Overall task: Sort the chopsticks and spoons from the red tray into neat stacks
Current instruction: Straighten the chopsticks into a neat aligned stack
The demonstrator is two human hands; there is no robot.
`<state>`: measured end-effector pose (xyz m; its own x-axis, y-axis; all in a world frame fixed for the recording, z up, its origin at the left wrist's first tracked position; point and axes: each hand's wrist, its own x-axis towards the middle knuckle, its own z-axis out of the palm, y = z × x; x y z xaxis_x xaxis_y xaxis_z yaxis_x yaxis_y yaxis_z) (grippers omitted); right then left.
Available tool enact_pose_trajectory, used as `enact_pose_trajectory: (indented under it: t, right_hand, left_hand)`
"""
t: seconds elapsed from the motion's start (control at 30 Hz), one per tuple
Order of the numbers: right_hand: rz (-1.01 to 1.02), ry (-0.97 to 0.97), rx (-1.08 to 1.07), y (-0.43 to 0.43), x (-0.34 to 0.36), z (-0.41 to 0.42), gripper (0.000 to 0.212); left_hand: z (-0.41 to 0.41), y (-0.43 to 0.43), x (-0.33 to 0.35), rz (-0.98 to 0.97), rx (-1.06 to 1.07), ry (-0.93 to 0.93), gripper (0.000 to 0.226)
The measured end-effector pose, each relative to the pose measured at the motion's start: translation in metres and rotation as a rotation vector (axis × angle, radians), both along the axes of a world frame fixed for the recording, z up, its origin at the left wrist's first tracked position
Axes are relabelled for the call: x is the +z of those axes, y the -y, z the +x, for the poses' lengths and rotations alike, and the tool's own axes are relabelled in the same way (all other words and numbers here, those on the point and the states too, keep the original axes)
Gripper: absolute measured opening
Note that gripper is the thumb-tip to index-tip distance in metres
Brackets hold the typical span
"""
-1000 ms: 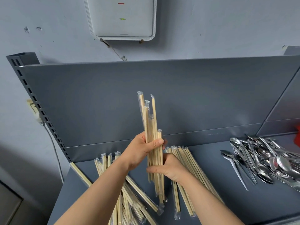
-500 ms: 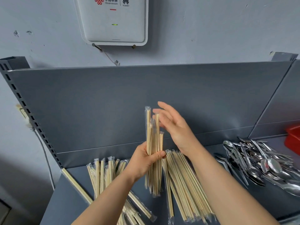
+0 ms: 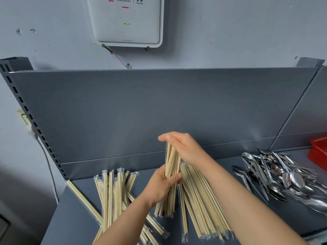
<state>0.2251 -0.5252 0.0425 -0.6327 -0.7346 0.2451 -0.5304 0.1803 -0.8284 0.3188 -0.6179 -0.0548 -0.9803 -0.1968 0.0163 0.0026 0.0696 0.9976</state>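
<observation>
Leftmost, a loose heap of wrapped chopsticks (image 3: 115,191) lies fanned on the grey shelf (image 3: 70,218), its far ends near the back panel (image 3: 159,112). One wrapped pair (image 3: 83,200) lies slantwise along the heap's left edge. Next, the left hand (image 3: 164,186) grips a bundle of chopsticks (image 3: 170,165) round its middle, fingers curled about it. It holds the bundle nearly upright with the lower ends down at the shelf; whether they touch it I cannot tell. The right hand (image 3: 184,149) lies over the bundle's top ends, fingers straight and together, palm down on them. Just right of the bundle, a tidier stack of chopsticks (image 3: 203,200) lies on the shelf, partly under the right forearm. Further right, well apart, sits a pile of metal spoons (image 3: 276,175). The red tray (image 3: 318,151) shows at the right edge, beside the spoons.
</observation>
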Motion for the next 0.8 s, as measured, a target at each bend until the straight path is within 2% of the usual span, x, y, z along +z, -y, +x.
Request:
enact_pose_trajectory:
  t: [0.13,0.2,0.27,0.33,0.43,0.47,0.53,0.6,0.67,0.8]
  right_hand:
    - [-0.147,0.174,-0.135,-0.018,-0.006,-0.012,0.036]
    - [-0.069,0.197,-0.217,-0.032,-0.019,-0.018,0.038]
    - [0.101,0.192,-0.340,-0.048,-0.037,-0.025,0.040]
    - [0.326,0.192,-0.463,-0.064,-0.057,-0.032,0.040]
    - [0.686,0.189,-0.499,-0.090,-0.087,-0.036,0.027]
    - [0.780,0.193,-0.483,-0.096,-0.094,-0.035,0.031]
    - [0.898,0.208,-0.431,-0.105,-0.105,-0.032,0.053]
    - [0.935,0.175,-0.395,-0.108,-0.112,-0.029,0.069]
    - [0.895,0.162,-0.374,-0.106,-0.115,-0.027,0.069]
    - [0.758,0.256,-0.317,-0.101,-0.120,-0.025,0.069]
  left_hand:
    - [-0.010,0.002,0.007,0.198,0.105,0.027,0.020]
    - [-0.016,0.000,0.008,0.345,0.173,0.106,0.016]
    - [-0.021,-0.007,0.001,0.369,0.226,0.255,0.013]
    - [-0.022,-0.014,-0.012,0.256,0.289,0.406,0.018]
    - [-0.025,-0.022,-0.028,-0.064,0.390,0.501,0.019]
    - [-0.027,-0.024,-0.032,-0.148,0.417,0.515,0.019]
    - [-0.030,-0.030,-0.037,-0.244,0.446,0.544,0.021]
    - [-0.033,-0.037,-0.039,-0.318,0.465,0.580,0.023]
    - [-0.036,-0.042,-0.043,-0.359,0.497,0.597,0.030]
    - [-0.037,-0.053,-0.041,-0.338,0.565,0.599,0.038]
